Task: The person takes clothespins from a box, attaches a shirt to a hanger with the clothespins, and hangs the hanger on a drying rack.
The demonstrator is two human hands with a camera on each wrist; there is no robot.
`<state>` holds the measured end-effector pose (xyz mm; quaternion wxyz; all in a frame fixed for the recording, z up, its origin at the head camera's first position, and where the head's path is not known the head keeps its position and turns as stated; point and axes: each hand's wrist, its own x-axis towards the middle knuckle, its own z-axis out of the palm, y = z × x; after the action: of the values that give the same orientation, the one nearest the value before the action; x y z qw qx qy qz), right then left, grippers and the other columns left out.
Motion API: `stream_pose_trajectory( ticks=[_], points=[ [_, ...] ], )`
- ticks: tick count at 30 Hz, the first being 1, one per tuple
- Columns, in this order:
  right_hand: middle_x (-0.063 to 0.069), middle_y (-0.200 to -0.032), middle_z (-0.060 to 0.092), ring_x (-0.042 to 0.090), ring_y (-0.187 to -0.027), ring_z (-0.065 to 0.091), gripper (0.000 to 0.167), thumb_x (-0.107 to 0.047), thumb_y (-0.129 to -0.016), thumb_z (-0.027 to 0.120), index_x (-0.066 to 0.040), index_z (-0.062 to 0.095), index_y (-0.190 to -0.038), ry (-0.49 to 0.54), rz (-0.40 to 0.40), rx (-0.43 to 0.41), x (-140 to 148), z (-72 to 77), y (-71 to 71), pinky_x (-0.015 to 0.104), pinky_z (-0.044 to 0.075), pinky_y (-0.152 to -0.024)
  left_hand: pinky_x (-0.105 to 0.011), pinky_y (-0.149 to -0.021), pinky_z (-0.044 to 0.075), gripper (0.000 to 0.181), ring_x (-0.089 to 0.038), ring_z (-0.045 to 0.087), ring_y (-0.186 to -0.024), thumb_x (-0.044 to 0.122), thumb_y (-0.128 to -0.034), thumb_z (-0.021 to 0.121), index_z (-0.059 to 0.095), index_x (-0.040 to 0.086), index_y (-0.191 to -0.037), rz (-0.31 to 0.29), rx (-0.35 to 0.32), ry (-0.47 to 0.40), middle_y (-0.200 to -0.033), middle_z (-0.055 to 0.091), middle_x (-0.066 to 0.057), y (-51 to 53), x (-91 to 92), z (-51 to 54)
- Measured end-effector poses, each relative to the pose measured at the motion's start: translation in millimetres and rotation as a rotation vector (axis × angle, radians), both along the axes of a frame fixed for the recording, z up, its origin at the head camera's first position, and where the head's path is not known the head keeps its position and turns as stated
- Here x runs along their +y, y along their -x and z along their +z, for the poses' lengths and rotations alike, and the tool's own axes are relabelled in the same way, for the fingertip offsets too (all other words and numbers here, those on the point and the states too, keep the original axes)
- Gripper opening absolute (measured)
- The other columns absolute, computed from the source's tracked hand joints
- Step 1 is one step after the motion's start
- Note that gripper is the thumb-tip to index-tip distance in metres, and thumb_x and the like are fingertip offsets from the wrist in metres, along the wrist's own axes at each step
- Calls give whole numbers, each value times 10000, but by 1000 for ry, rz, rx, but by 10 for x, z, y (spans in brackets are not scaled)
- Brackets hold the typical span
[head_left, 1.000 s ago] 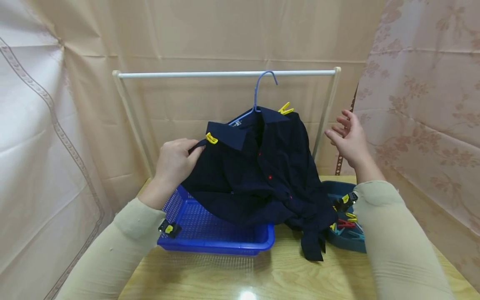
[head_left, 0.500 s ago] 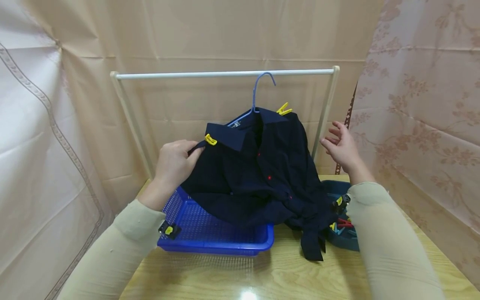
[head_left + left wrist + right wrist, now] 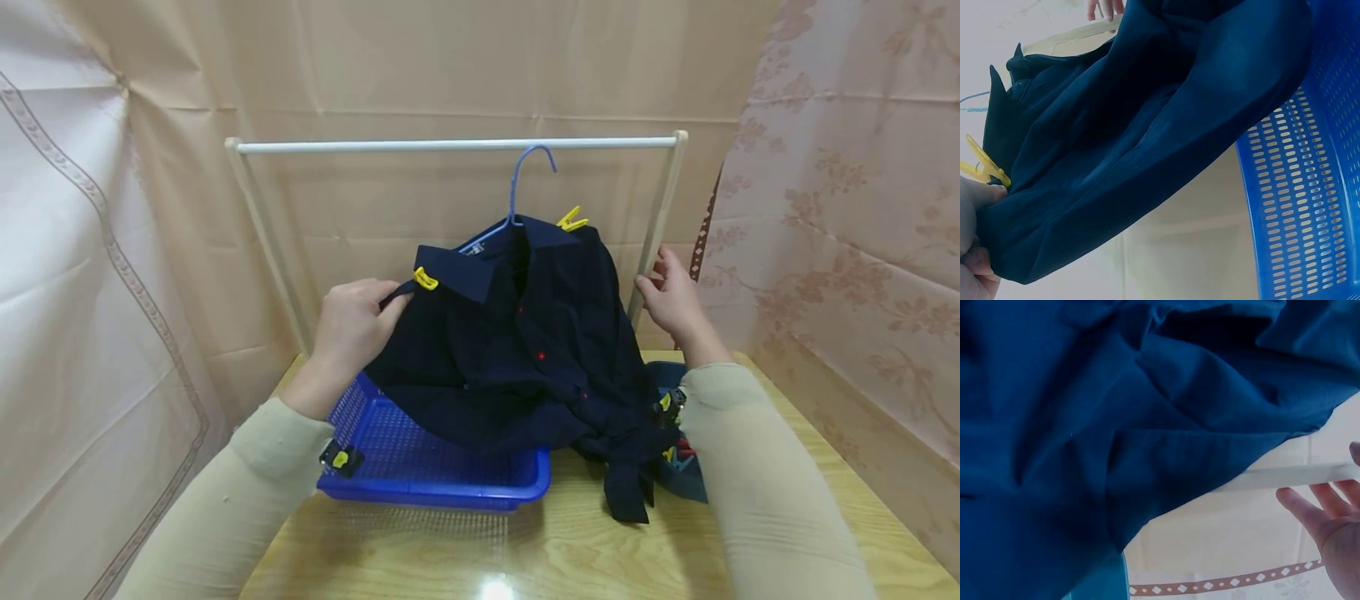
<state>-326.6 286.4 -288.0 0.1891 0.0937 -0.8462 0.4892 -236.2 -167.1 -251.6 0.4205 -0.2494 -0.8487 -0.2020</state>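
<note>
A dark navy shirt [image 3: 495, 358] with red buttons is draped on a blue hanger [image 3: 513, 187], whose hook stands up just before the rack's bar. My left hand [image 3: 351, 337] pinches the shirt's shoulder edge beside a yellow clothespin [image 3: 425, 279]. That clothespin [image 3: 985, 164] also shows by the thumb in the left wrist view. Another yellow clothespin [image 3: 572, 219] sits on the opposite shoulder. At the right, my right hand [image 3: 672, 302] holds the right post of the white clothes rack [image 3: 457, 146], thumb and fingers on opposite sides of the post [image 3: 1297, 476].
Under the shirt, a blue perforated basket [image 3: 435, 492] stands on the wooden table [image 3: 585, 558]. A dark teal bin [image 3: 682, 483] with several coloured clothespins lies at the right, partly hidden by the sleeve and shirt. Curtains hang behind and at both sides.
My right hand has moved left and down from beside the rack to its right post, and now holds it. The left hand and the shirt have stayed nearly still.
</note>
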Motion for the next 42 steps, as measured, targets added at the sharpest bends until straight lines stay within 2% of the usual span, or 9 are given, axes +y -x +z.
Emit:
stream_pose_trajectory(
  ticks=[5,9,20,27,32,42],
  points=[
    [322,-1490,432,477,-1329,484,535,-96,-1073,474,-94,294,-1576,-46,-77,25,-52,-2,10,596,521,-890,-485,-714,545,131,-310,720,-785,127,-924,749,793,6,-952,1,0,7,-884,759,-147,-3,9,4],
    [336,-1452,464,477,-1298,514,508,-85,-1073,466,-81,323,-1560,-58,-102,30,-61,-9,17,575,537,-863,-481,-711,544,130,-308,716,-773,126,-930,743,791,7,-952,1,-2,14,-867,756,-143,3,24,28],
    [346,-1441,471,494,-1294,511,466,-93,-1076,469,-83,357,-1528,-64,-115,20,-67,-11,18,586,538,-857,-471,-670,526,142,-304,691,-712,131,-953,711,777,19,-897,5,17,49,-806,739,-135,9,154,239],
    [352,-1456,448,512,-1308,488,446,-106,-1081,464,-77,364,-1515,-85,-122,5,-55,-12,25,594,526,-874,-438,-665,528,203,-283,661,-672,144,-979,680,749,23,-831,35,-14,85,-746,713,-117,-2,276,412],
    [349,-1457,446,514,-1301,495,448,-106,-1084,460,-84,352,-1518,-86,-124,-11,-60,-12,30,598,529,-873,-441,-723,542,225,-296,676,-723,162,-995,658,757,16,-856,59,-45,101,-796,731,-125,-1,376,537],
    [349,-1464,436,508,-1316,480,413,-99,-1081,464,-37,365,-1476,-99,-132,-18,-72,5,29,606,527,-871,-413,-765,557,260,-287,681,-773,201,-1020,622,778,16,-924,134,-168,123,-870,745,-127,14,627,736]
  ],
)
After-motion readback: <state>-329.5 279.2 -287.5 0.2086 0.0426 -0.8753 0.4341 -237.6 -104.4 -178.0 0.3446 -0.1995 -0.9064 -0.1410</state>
